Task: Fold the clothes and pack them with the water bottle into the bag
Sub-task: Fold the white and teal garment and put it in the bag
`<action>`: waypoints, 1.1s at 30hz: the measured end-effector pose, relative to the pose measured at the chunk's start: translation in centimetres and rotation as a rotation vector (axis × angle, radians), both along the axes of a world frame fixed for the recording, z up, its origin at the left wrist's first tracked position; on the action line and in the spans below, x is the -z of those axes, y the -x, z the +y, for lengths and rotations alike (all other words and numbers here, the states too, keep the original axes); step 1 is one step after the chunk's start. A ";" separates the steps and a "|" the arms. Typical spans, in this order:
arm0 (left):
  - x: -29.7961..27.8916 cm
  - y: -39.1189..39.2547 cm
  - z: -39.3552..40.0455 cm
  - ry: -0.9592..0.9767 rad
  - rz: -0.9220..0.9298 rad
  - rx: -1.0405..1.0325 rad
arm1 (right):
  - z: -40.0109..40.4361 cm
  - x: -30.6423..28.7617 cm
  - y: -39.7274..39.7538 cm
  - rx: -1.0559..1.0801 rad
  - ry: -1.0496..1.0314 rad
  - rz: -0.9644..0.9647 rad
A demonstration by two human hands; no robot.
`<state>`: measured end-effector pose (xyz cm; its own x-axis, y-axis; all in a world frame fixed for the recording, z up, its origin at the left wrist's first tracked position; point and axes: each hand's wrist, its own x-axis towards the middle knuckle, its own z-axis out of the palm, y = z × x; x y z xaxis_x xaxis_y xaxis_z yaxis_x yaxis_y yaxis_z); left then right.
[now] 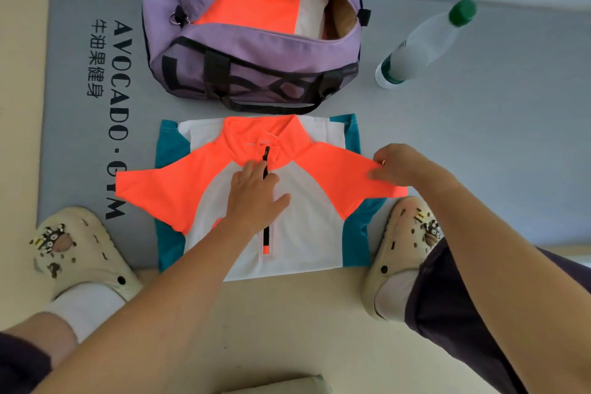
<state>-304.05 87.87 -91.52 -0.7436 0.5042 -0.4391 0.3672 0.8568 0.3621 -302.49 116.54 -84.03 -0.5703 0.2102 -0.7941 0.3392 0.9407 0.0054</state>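
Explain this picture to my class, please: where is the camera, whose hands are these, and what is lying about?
There is no machine here. The camera sits on a person's head and looks down, so you see their own arms and their two clogs. The left hand lies flat on a shirt spread on the grey mat, pressing it near the zip. The right hand pinches the edge of the shirt's orange sleeve, probably to fold it in. Beyond the shirt stands an open purple bag with one folded orange-and-white garment already inside. A water bottle with a green cap stands on the mat to the bag's right, not yet packed.
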 end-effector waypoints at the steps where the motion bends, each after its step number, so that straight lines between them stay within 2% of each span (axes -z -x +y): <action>1: -0.5 -0.6 0.4 -0.070 0.030 -0.076 | -1.1 -0.2 0.1 -0.004 -0.032 -0.007; 2: -1.0 -1.0 0.8 -0.139 -0.011 -0.183 | -2.3 -0.3 0.2 -0.006 -0.056 -0.039; 3: -1.6 -1.3 1.3 -0.198 -0.148 -0.322 | -3.6 -0.5 0.4 -0.003 -0.055 -0.086; 5: -2.8 -1.6 2.3 -0.344 -0.649 -0.681 | -6.1 -0.6 0.9 0.113 0.092 -0.198; 6: -3.2 -2.0 2.8 -0.425 -0.889 -0.858 | -7.2 -0.5 1.2 0.298 0.240 -0.244; 7: -3.3 -2.5 2.9 -0.504 -1.055 -0.983 | -8.2 -0.7 1.5 0.532 0.422 -0.279; 8: -3.1 -3.0 2.9 -0.588 -1.145 -1.067 | -8.7 -0.7 1.7 0.711 0.585 -0.280; 9: -2.8 -3.6 2.7 -0.657 -1.189 -1.124 | -8.8 -0.6 2.0 0.796 0.674 -0.257; 11: -2.1 -4.4 2.3 -0.710 -1.198 -1.166 | -8.5 0.0 2.2 0.798 0.653 -0.174; 15: -0.1 -4.7 1.9 -0.557 -0.999 -1.113 | -6.9 2.4 2.0 0.606 0.412 0.098; 17: 0.2 -4.5 1.9 -0.565 -0.966 -1.116 | -6.5 3.6 1.9 0.495 0.376 0.234; 19: 0.4 -4.1 1.8 -0.573 -0.902 -1.072 | -6.4 4.5 2.0 0.370 0.369 0.228; 21: 0.5 -3.8 1.8 -0.519 -0.792 -0.993 | -6.3 5.3 2.2 0.197 0.294 0.156; 23: 0.8 -3.6 1.7 -0.509 -0.762 -0.972 | -6.1 5.9 2.5 0.096 0.205 0.130; 28: 1.6 -4.0 1.0 -0.355 -0.822 -0.874 | -6.2 6.5 2.7 -0.012 0.075 0.120; 31: 1.5 -4.3 0.9 -0.379 -0.733 -0.873 | -6.2 6.6 2.9 -0.085 -0.011 0.091; 33: 1.3 -4.3 0.8 -0.393 -0.652 -0.861 | -6.1 6.5 2.9 -0.087 -0.064 0.148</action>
